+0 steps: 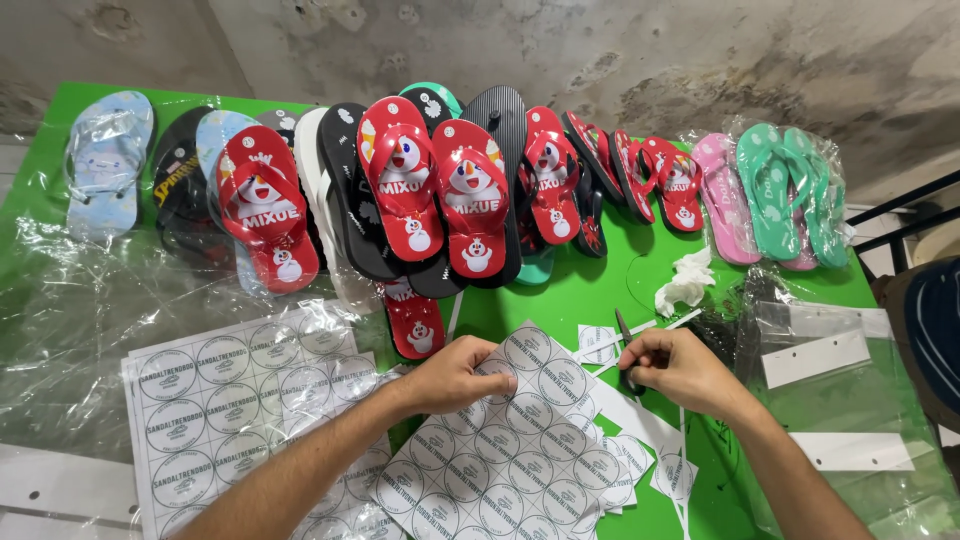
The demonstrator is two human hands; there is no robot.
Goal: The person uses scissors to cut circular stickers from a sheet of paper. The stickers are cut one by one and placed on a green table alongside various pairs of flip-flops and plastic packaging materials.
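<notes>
My left hand (455, 375) rests on the upper corner of a white sheet of round printed stickers (510, 455), pinching it down on the green table (590, 290). My right hand (675, 368) is closed around a small dark tool (624, 335), apparently scissors, at the sheet's right edge. Cut sticker scraps (600, 345) lie between and below the hands. A second sticker sheet (225, 400) lies to the left, partly under clear plastic.
A row of flip-flops leans along the back wall: red snowman ones (435, 190), black, blue (105, 160), pink (722, 195) and teal pairs (790, 190) in bags. Crumpled white tissue (685, 280) and clear plastic bags with white header cards (820, 355) lie at right.
</notes>
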